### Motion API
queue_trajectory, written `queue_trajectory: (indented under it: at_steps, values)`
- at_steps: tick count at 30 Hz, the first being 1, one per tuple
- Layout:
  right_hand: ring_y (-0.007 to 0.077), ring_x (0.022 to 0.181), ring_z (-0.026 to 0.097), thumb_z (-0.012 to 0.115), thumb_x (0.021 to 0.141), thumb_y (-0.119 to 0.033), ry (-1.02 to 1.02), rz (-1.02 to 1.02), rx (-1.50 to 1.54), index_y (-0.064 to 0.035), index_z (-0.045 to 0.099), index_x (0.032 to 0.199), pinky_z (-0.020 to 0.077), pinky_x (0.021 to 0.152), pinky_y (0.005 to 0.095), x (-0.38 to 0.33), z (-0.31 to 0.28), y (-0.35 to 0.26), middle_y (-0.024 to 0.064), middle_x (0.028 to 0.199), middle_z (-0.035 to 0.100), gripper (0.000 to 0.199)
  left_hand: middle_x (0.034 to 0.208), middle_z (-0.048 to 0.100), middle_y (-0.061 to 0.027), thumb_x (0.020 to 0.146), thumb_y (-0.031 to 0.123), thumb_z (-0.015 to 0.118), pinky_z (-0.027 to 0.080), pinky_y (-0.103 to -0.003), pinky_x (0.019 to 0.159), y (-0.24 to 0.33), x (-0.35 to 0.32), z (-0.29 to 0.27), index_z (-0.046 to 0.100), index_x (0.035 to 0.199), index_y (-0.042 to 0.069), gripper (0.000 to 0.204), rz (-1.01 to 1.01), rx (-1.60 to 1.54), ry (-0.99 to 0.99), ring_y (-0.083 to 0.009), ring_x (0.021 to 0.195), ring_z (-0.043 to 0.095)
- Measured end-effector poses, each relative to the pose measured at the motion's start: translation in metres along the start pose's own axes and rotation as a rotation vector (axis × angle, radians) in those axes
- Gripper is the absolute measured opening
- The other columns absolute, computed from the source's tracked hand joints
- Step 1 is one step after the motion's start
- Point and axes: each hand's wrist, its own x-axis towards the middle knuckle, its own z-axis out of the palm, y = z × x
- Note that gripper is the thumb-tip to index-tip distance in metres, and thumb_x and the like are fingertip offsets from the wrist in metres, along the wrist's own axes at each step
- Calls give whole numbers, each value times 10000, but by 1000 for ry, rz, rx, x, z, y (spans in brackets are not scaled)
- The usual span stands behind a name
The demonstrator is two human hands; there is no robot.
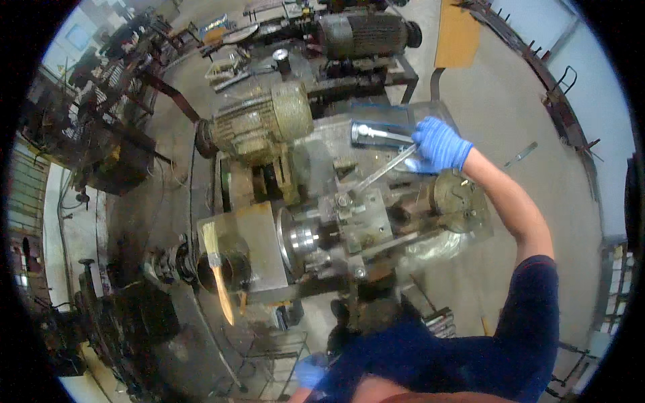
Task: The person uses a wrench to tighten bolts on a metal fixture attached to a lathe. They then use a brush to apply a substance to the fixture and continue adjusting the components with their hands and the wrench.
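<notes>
My right hand (440, 144), in a blue glove, is at the far side of a lathe with its fingers curled. Two metal pieces meet at its fingers. One is a long bar handle (384, 168) slanting up from the tool post (356, 211); the other is a silver round-headed tool (376, 132) in a dark blue-edged tray (356, 141). Which of them the fingers grip is hard to make out. My left hand (310, 371), also blue-gloved, hangs low beside my body, its fingers unclear. The shiny lathe chuck (302, 238) is left of the tool post.
A brush (216, 269) with a wooden handle lies on the headstock's left end. Beyond it sits a large electric motor (259, 124). Another dark motor (369, 35) stands at the back. The tailstock (460, 198) is under my right forearm. An orange-yellow panel (457, 33) rises behind.
</notes>
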Motion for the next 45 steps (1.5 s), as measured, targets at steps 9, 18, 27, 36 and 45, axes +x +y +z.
queue_trajectory:
  at_steps: [9,18,27,36,45]
  values:
    - [297,632,534,472,765,-572,-85,304,-2,-72,605,516,411,628,409,-59,4,-66,142,592,532,575,596,579,-117,828,293,540,410,-402,475,-17,7,6,602,630,57,314,237,195,160,-291,492,543]
    - [294,569,577,454,775,-597,-331,617,64,-56,626,535,445,561,398,-91,-20,-150,152,539,554,616,573,588,-84,871,231,535,407,-295,464,-33,-5,26,650,856,9,250,51,-447,272,-127,485,525]
    - [278,580,601,402,792,-637,-320,757,44,-64,671,618,471,555,395,-90,-34,-214,149,584,580,657,585,589,-74,879,215,528,412,-283,483,-29,5,23,650,871,-12,257,253,-408,281,-114,514,520]
    - [285,454,528,463,803,-574,15,591,26,-104,613,492,401,451,398,-110,-33,-165,126,495,515,584,563,549,-51,869,219,555,377,-271,478,-6,-10,18,632,789,-19,263,171,-422,316,-98,507,447]
    - [320,504,540,441,811,-533,-237,167,-54,-74,616,519,428,510,417,-67,-9,-60,151,520,528,572,536,547,-60,880,219,527,377,-282,418,-6,-9,11,578,667,8,304,235,-262,298,-116,433,480]
